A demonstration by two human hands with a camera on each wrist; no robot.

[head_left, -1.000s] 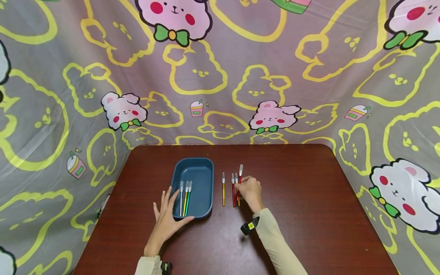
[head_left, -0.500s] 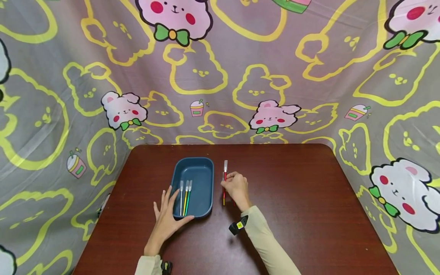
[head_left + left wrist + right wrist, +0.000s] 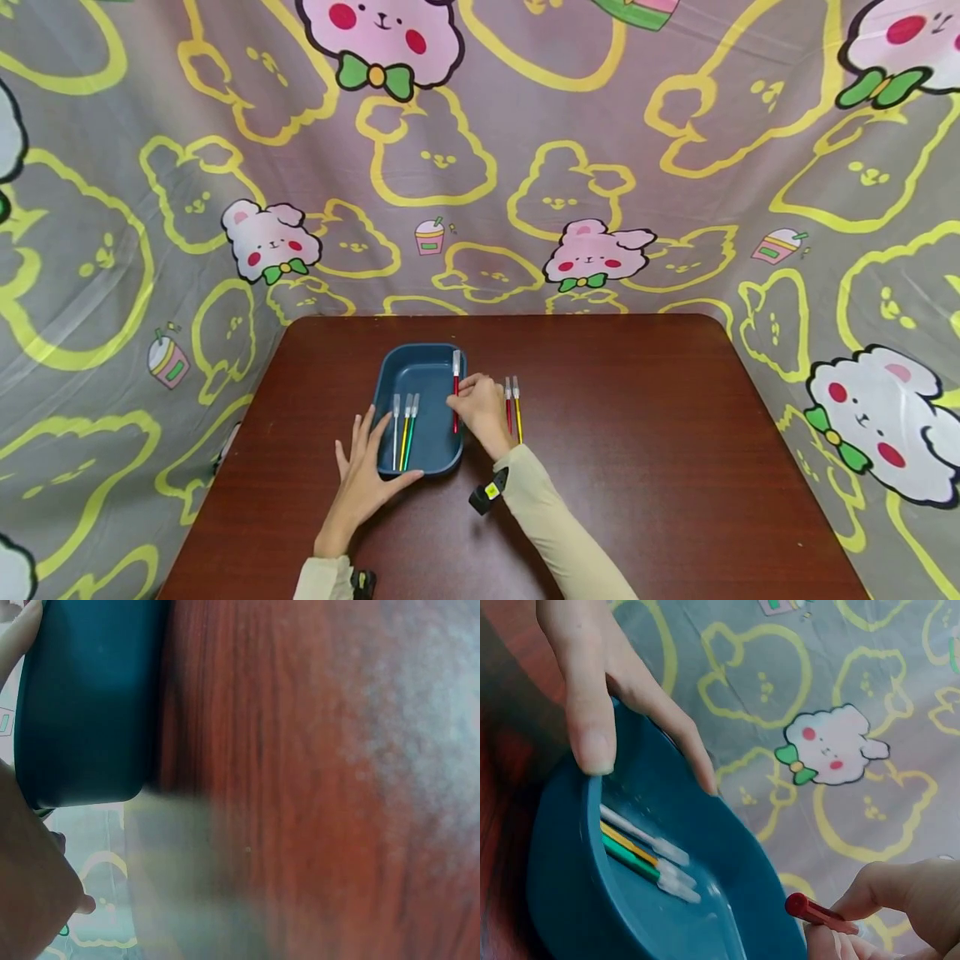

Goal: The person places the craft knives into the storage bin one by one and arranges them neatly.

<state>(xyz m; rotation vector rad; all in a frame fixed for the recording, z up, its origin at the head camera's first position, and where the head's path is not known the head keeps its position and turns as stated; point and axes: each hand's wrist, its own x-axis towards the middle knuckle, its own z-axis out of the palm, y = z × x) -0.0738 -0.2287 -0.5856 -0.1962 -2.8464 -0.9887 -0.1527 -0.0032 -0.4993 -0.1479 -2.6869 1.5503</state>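
Note:
My right hand (image 3: 482,410) pinches a slim red craft knife (image 3: 456,387) with a translucent cap, held upright over the right side of a blue tray (image 3: 435,446). In the right wrist view the red knife's butt end (image 3: 798,905) sticks out between thumb and fingers. My left hand (image 3: 362,479) is spread at the tray's near left corner, its thumb (image 3: 594,742) over the near rim and fingers along the left rim. Inside the tray lie a silver knife (image 3: 395,433), a yellow knife (image 3: 405,437) and a green knife (image 3: 411,437), side by side and capped.
Right of my right hand, a red knife (image 3: 508,404) and a yellow knife (image 3: 518,408) lie on the brown wooden table (image 3: 637,433). A patterned cloth (image 3: 480,167) hangs behind the table and at both sides.
My right hand has carried the red knife leftward from the row on the table to over the tray, now covering where another yellow knife lay. My left hand and the tray stay put.

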